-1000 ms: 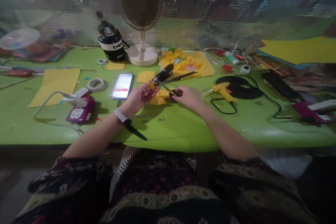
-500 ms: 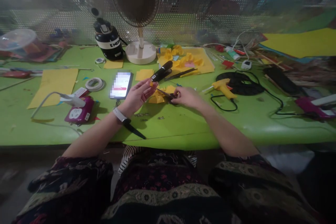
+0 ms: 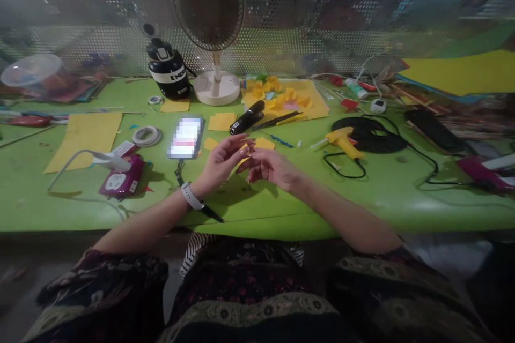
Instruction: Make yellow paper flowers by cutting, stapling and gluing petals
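Nearer than the stapler (image 3: pixel 247 117), pinching a yellow paper piece (image 3: pixel 243 155) in left hand (image 3: pixel 220 165) against right hand (image 3: pixel 271 168), too blurred there to tell grip from touch, with yellow flowers (image 3: pixel 280 100) looking done beyond the stapler and flat yellow squares (image 3: pixel 222 121) unworked beside it.

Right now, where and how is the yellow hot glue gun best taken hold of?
Probably by its handle, the right hand coming from the near right side: the yellow hot glue gun lies with that handle slanting toward the person's right, while its nozzle points left.
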`<action>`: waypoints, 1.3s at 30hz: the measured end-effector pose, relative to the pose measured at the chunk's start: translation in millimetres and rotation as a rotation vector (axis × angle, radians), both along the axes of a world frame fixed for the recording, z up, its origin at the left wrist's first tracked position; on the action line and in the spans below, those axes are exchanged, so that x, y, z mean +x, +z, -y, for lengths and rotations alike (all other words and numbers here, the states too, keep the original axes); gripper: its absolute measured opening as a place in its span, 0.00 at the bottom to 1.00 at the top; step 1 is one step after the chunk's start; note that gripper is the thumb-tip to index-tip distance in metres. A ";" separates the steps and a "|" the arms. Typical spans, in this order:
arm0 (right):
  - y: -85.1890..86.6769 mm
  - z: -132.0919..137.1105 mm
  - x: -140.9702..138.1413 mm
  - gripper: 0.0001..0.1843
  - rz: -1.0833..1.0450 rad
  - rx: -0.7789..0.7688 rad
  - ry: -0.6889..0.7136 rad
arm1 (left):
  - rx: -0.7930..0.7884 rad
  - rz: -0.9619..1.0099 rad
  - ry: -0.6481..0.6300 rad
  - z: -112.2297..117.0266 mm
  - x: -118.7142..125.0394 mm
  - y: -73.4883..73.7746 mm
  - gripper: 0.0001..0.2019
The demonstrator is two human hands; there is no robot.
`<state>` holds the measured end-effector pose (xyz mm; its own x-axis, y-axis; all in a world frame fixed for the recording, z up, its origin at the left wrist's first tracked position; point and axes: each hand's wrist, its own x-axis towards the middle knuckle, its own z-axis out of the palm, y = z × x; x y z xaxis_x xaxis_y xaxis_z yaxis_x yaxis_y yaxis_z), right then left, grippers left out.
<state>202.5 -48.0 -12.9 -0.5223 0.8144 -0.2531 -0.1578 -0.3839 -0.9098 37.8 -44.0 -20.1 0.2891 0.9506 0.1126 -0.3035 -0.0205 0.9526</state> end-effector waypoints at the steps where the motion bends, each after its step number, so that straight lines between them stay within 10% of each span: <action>1: -2.2 -1.2 0.2 0.08 -0.023 -0.025 -0.018 | -0.003 -0.005 0.000 -0.3 -0.1 -0.4 0.13; 11: -9.3 -3.1 -3.4 0.06 0.009 -0.022 -0.139 | -0.042 -0.011 -0.007 1.9 1.9 -1.0 0.17; 32: -9.2 -10.4 12.6 0.16 0.670 0.763 -0.334 | -0.101 -0.094 -0.065 -27.1 -22.6 1.8 0.14; 39: -16.0 -20.1 21.3 0.14 0.683 0.631 -0.284 | -0.016 -0.368 0.027 -43.0 -39.2 3.9 0.11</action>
